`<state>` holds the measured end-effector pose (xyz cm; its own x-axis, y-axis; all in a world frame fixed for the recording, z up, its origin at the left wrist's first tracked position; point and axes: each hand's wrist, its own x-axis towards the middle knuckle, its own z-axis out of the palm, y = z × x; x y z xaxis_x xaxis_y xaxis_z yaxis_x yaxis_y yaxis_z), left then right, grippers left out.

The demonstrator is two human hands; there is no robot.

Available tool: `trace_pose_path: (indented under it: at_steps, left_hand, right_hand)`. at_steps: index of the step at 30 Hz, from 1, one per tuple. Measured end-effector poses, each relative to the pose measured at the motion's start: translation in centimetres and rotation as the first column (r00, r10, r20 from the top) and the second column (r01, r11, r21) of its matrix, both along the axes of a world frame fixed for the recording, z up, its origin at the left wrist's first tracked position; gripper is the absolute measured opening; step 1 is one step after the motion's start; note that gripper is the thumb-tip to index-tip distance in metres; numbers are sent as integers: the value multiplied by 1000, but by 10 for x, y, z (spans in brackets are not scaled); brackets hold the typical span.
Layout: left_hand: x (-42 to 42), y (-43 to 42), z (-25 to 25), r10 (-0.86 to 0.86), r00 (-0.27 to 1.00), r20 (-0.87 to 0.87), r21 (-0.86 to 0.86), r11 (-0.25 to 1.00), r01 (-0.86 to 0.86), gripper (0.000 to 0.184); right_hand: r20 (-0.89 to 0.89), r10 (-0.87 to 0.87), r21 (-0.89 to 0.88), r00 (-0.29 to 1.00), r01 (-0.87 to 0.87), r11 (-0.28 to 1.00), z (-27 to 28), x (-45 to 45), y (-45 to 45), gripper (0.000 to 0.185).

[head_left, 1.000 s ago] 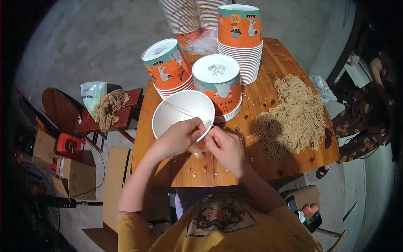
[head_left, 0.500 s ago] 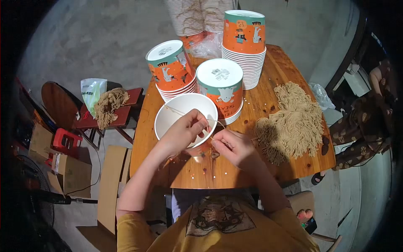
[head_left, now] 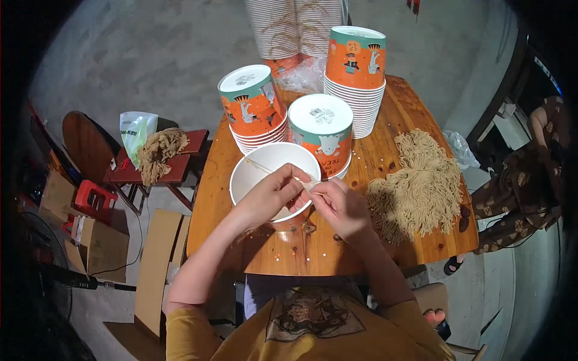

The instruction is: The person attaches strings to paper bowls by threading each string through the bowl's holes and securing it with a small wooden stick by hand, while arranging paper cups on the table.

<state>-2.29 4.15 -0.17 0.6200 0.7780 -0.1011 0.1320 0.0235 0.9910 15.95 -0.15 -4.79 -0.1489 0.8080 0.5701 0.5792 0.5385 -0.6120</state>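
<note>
White bucket [head_left: 240, 182]: looks light; rim suits gripping.
Cord [head_left: 259, 166]: thin, likely limp; best pinched near its end.
Left hand [head_left: 269, 195]: pinching cord.
Right hand [head_left: 345, 210]: fingertips closed on cord.

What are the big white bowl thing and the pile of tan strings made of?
The white round open bucket looks like smooth, slightly shiny paper or card, maybe plastic-coated: its wall is thin, with a rolled rim. The tan heap of strings looks like soft, dull cotton or similar yarn, because many loose, bendy strands flop over each other.
</note>
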Motion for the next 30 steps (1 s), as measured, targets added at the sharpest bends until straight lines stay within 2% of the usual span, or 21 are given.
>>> trace_pose_path:
  at_steps: [4, 5, 6, 7, 8, 10, 11, 12, 14, 15, 16, 17, 18, 19, 20, 22, 25, 30]
  left_hand:
    - [-8, -4, -1, 59, 998, 4, 4, 998, -59, 20]
    - [-12, -5, -1, 143, 975, -168, 239, 966, -101, 20]
    - [-15, -6, -1, 261, 915, -309, 463, 881, -95, 20]
    - [-18, -8, 2, 365, 868, -337, 611, 786, -93, 19]
    - [-18, -12, 6, 369, 867, -335, 612, 785, -97, 19]
    - [-20, -21, 16, 502, 663, -555, 715, 695, 72, 28]
    - [-19, -24, 20, 450, 648, -615, 654, 750, 99, 36]
    - [-18, -23, 20, 452, 647, -615, 653, 752, 95, 36]
    - [-12, -18, 22, 195, 719, -667, 410, 902, 136, 38]
    - [-9, -11, 19, 115, 703, -702, 335, 924, 183, 41]
    - [-7, -4, 13, 116, 704, -701, 334, 925, 180, 41]
    - [-4, 1, 5, 13, 807, -590, 125, 989, 75, 41]
    - [-1, 6, 2, -53, 895, -443, -105, 994, 7, 41]
    - [3, 10, 2, -16, 903, -430, -174, 983, -65, 32]
    - [4, 13, -1, -18, 903, -429, -172, 983, -62, 32]
    - [6, 19, -3, -48, 926, -373, -331, 940, -84, 18]
    - [12, 19, -4, 33, 948, -317, -384, 909, -160, 11]
    - [10, 12, -5, 65, 976, -209, -329, 935, -133, 7]
  right_hand:
    - [-90, 12, -24, 996, -15, 1000, -4, 0, 0, 10]
    - [-115, 26, -30, 993, -30, 999, -5, 0, 0, 10]
    - [-139, 40, -35, 989, -45, 998, -4, 1, 0, 10]
    - [-137, 42, -35, 990, -48, 998, -4, 1, 0, 10]
    - [-108, 36, -51, 994, -41, 998, -2, 2, 0, 10]
    - [-84, 32, -67, 996, -38, 997, 0, 0, 0, 9]
    - [-100, 27, -89, 995, -36, 995, 1, -1, -1, 9]
    - [-114, 22, -111, 993, -35, 993, 1, -2, -1, 9]
    - [-111, 38, -100, 993, -50, 994, -1, -1, -1, 10]
    - [-111, 52, -86, 993, -61, 994, -1, -1, 0, 11]
    - [-109, 54, -87, 993, -64, 994, 0, -1, 0, 11]
    - [-108, 64, -98, 992, -75, 992, 2, -2, 0, 11]
    - [-108, 73, -107, 992, -84, 991, 4, -1, -1, 10]
    - [-106, 70, -104, 992, -81, 991, 3, -1, 0, 10]
    - [-100, 57, -115, 993, -68, 991, 1, -2, 0, 9]
    - [-94, 45, -121, 995, -56, 991, 2, -2, 0, 9]
    - [-114, 46, -149, 992, -63, 987, 3, -3, -1, 9]
    - [-156, 91, -103, 983, -108, 989, -8, 4, 4, 10]
